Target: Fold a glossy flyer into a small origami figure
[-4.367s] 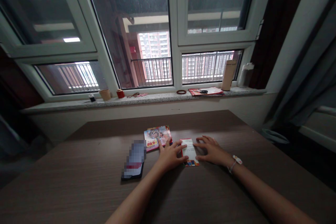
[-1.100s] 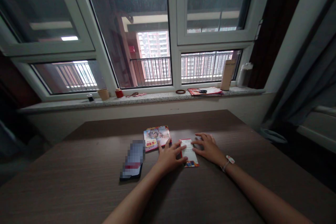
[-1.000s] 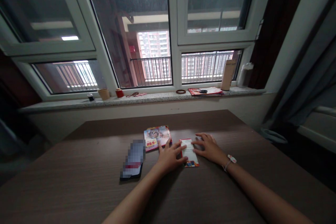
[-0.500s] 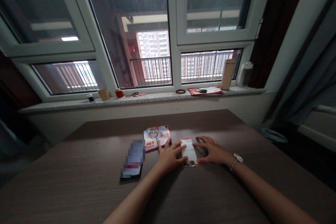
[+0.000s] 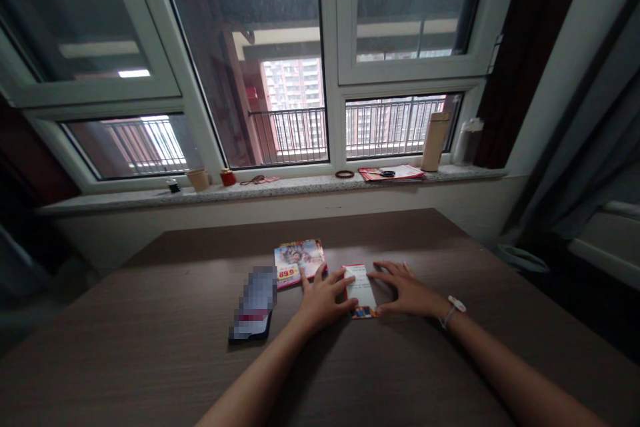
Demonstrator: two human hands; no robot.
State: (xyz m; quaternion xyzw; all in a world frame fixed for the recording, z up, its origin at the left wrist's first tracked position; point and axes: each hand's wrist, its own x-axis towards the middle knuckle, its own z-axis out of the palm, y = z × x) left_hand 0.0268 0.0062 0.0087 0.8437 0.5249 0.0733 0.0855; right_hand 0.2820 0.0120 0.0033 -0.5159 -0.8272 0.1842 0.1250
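A small folded leaflet (image 5: 362, 289), white with red and coloured edges, lies flat on the brown wooden table (image 5: 150, 360). My left hand (image 5: 323, 296) rests open on its left edge, fingers spread. My right hand (image 5: 406, 289) lies open on its right edge, fingertips touching the paper. A bracelet sits on my right wrist. A colourful flyer (image 5: 299, 261) lies just left of and beyond my left hand. A dark phone (image 5: 254, 307) lies farther left.
Along the window sill (image 5: 280, 188) stand a tan flask (image 5: 434, 141), a grey jar (image 5: 465, 142), red papers with scissors (image 5: 391, 174), a ring (image 5: 345, 174), a red pot (image 5: 228, 177) and a tan cup (image 5: 199, 179). A curtain (image 5: 575, 167) hangs at right.
My right hand slid back a little along the leaflet's right edge, toward me. My left hand, the leaflet, the flyer and the phone stayed where they were.
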